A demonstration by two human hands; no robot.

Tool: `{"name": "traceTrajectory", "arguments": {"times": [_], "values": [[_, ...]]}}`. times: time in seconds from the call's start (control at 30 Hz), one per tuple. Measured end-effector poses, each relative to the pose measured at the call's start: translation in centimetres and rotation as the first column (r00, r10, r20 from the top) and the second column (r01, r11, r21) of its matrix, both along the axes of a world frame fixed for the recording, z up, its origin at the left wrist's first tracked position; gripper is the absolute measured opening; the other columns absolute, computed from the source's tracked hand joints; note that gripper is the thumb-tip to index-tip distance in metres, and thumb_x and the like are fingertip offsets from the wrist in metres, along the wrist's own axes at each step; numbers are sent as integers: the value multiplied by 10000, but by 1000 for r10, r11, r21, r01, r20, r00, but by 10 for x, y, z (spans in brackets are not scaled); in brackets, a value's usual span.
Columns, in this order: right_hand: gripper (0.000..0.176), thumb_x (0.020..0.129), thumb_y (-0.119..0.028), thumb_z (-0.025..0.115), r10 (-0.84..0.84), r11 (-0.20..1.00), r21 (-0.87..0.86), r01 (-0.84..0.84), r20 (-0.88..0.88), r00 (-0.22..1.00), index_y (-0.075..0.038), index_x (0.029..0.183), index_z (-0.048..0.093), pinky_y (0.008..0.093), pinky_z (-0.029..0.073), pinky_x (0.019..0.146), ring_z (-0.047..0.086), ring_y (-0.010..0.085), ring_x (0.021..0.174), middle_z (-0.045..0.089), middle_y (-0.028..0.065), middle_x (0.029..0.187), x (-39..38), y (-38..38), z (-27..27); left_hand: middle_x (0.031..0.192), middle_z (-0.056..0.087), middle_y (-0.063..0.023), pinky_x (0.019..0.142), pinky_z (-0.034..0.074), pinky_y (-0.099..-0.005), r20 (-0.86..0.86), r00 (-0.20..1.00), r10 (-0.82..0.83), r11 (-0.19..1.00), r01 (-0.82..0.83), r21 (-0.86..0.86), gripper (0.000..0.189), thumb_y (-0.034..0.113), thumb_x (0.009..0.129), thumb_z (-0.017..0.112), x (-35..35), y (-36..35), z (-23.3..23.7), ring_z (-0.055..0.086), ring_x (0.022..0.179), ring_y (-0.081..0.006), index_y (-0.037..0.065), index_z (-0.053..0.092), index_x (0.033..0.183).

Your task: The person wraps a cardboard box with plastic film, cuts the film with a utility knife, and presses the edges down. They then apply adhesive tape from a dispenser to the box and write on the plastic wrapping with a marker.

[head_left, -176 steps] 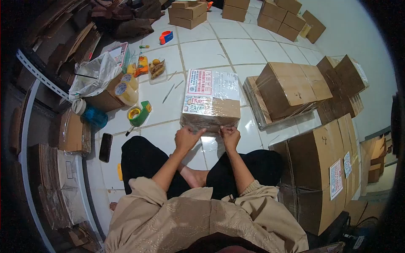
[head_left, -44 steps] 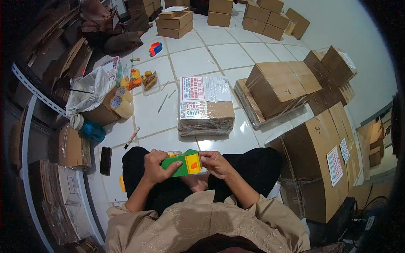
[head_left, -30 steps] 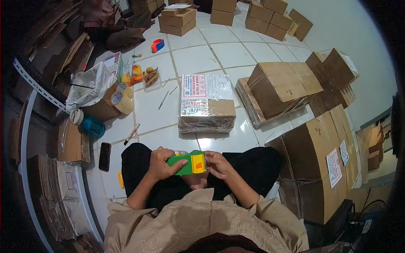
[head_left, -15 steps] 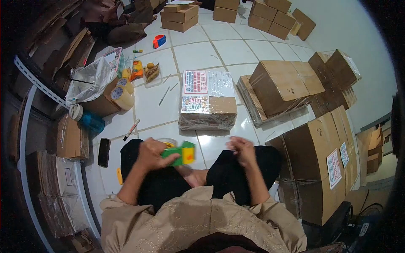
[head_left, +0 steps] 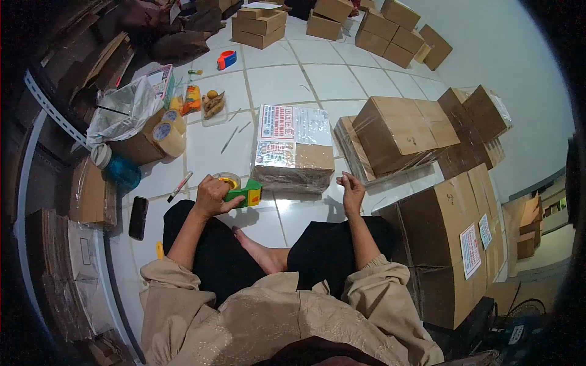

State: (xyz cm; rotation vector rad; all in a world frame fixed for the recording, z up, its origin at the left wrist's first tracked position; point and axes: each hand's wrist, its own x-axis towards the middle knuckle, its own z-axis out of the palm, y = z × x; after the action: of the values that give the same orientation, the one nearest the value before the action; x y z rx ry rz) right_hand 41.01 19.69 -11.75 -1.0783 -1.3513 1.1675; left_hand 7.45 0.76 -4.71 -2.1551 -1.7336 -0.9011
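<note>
My left hand (head_left: 212, 196) is wrapped round a green and yellow tape dispenser (head_left: 249, 194) with a roll of tape on it. The dispenser is just left of the front side of a box wrapped in clear plastic (head_left: 295, 175), apart from it. On the box's top lie red-and-white printed labels (head_left: 278, 124). My right hand (head_left: 352, 194) is raised near the box's front right corner, thumb and fingertips pinched together. Whatever may be between those fingertips is too small to make out.
Large taped cartons (head_left: 439, 226) stand close on my right, with more boxes (head_left: 406, 125) behind. On the left are a phone (head_left: 138, 218), a marker (head_left: 180, 186), a blue bottle (head_left: 122, 171), tape rolls (head_left: 169, 135) and a metal shelf (head_left: 58, 116). Another person sits at the far left.
My left hand has carried the tape dispenser forward and left, towards the box's front. My right hand has moved slightly forward, its fingers now pinched. The view has shifted slightly.
</note>
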Motion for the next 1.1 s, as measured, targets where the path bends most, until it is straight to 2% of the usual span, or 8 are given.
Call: {"name": "traceTrajectory", "arguments": {"times": [0.47, 0.67, 0.77, 0.9, 0.97, 1.0, 1.03, 1.1], "values": [[300, 839, -99, 546, -108, 983, 150, 102, 32, 994, 10, 1117, 519, 304, 403, 862, 554, 185, 949, 610, 122, 953, -39, 5, -21, 525, 480, -70, 513, 346, -334, 17, 999, 48, 998, -48, 31, 387, 378, 636, 714, -8, 2, -19, 470, 490, -216, 67, 493, 569], [627, 787, -125, 612, -165, 984, 117, 132, 342, 925, -76, 1324, 291, 381, 292, 972, 360, 294, 1187, 342, 188, 1301, -25, 19, -38, 529, 491, -64, 514, 349, -328, 27, 997, 75, 996, -76, 49, 381, 375, 629, 719, -7, 3, -22, 472, 487, -210, 68, 500, 573], [611, 786, -135, 618, -133, 989, 105, 108, 266, 955, -53, 1308, 311, 392, 290, 971, 356, 293, 1186, 371, 182, 1279, -28, 25, -31, 529, 493, -62, 511, 347, -324, 27, 996, 81, 994, -82, 67, 380, 375, 623, 723, -6, 5, -21, 475, 486, -209, 70, 503, 571], [518, 817, -97, 551, -358, 857, 493, 148, 365, 859, -11, 1281, 338, 372, 270, 993, 349, 284, 1202, 379, 163, 1290, -47, 9, 19, 532, 494, -63, 531, 348, -333, 24, 996, 88, 995, -89, 39, 383, 389, 621, 718, -9, 4, -23, 477, 488, -209, 73, 505, 573], [481, 828, -113, 519, -329, 794, 608, 18, 404, 854, -54, 1278, 361, 395, 241, 1008, 315, 304, 1230, 347, 160, 1324, -62, -2, 48, 527, 489, -61, 547, 349, -342, 1, 995, 99, 994, -99, 41, 387, 396, 622, 714, -9, 7, -20, 477, 489, -210, 77, 501, 570], [499, 831, -164, 516, -243, 698, 664, -268, 571, 785, -102, 1297, 347, 409, 221, 1017, 299, 287, 1242, 336, 129, 1339, -72, -7, 58, 522, 485, -60, 563, 351, -352, -23, 994, 104, 994, -103, 45, 390, 403, 623, 710, -10, 8, -18, 478, 490, -211, 81, 496, 567], [516, 835, -214, 512, -190, 552, 640, -535, 721, 666, -149, 1315, 334, 422, 200, 1026, 282, 270, 1253, 326, 98, 1353, -80, -10, 64, 522, 485, -60, 563, 351, -352, -22, 994, 104, 994, -103, 39, 390, 403, 623, 710, -12, 9, -19, 478, 490, -211, 81, 496, 567], [519, 837, -241, 503, -107, 566, 494, -660, 838, 535, -175, 1320, 326, 432, 188, 1033, 263, 253, 1266, 303, 69, 1370, -93, -11, 67, 500, 459, -56, 576, 343, -365, -84, 993, 85, 993, -78, 85, 409, 417, 613, 709, -18, 11, -19, 468, 480, -213, 93, 469, 546]]}}
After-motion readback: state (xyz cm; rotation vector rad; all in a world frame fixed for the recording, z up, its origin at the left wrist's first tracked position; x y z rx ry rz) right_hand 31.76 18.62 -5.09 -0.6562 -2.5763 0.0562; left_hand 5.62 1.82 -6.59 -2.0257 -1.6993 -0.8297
